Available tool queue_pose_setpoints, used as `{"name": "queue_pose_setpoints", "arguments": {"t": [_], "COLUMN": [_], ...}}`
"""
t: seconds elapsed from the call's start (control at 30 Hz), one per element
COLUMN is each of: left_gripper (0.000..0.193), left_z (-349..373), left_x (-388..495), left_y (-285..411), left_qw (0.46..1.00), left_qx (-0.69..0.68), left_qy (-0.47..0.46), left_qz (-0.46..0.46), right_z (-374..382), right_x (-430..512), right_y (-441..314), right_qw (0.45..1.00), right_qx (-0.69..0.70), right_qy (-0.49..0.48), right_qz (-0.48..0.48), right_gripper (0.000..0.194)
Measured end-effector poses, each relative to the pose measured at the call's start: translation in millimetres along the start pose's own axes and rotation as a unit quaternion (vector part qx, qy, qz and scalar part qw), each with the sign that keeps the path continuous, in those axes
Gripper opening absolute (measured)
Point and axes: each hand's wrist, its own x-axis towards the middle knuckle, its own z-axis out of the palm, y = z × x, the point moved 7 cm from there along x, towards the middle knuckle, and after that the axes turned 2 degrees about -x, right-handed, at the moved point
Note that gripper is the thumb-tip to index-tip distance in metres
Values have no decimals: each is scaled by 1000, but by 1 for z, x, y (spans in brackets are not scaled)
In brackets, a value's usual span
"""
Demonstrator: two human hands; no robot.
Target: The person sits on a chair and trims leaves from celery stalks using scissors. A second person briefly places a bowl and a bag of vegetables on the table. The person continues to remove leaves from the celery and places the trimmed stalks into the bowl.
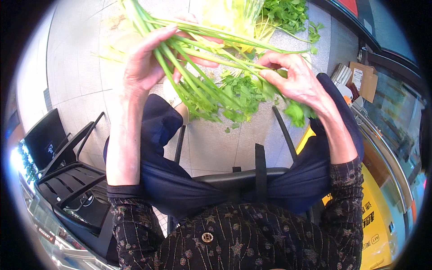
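My left hand [143, 65] grips a bunch of leafy green stalks [182, 72], which look like Chinese celery. The stalks cross its palm, and several fan down towards the leaves between my knees. At the right, my right hand [293, 76] pinches thin stalks of the same kind between thumb and fingers, with green leaves [295, 113] hanging below it. Leafy greens [241, 92] show behind and beneath the held stalks; where held leaves end and loose ones begin is hard to tell. Further off, another heap of celery [285, 15] lies on the floor beside overexposed pale yellow stalks [233, 20].
Grey floor tiles [212, 145] spread before my seat. A black chair [72, 182] stands at my left. At my right are a cardboard box [366, 81], a curved metal rail [388, 152] and a yellow panel [376, 222] bearing writing. My beige shoe [182, 113] is near the leaves.
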Motion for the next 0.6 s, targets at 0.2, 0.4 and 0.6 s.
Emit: {"name": "queue_pose_setpoints", "arguments": {"t": [0.2, 0.4, 0.6], "left_gripper": [41, 46, 51], "left_z": [20, 41, 60], "left_x": [7, 4, 9], "left_y": [-21, -47, -50], "left_qw": [999, 990, 997], "left_qx": [8, 88, 64], "left_qy": [14, 96, 16], "left_qz": [-36, -46, -46], "right_z": [20, 37, 34], "right_x": [9, 14, 17], "right_y": [-4, -4, -1], "right_qw": [983, 977, 961], "right_qx": [150, 188, 252], "right_qy": [89, 80, 115], "right_qz": [-62, 56, 20], "right_gripper": [34, 37, 28]}}
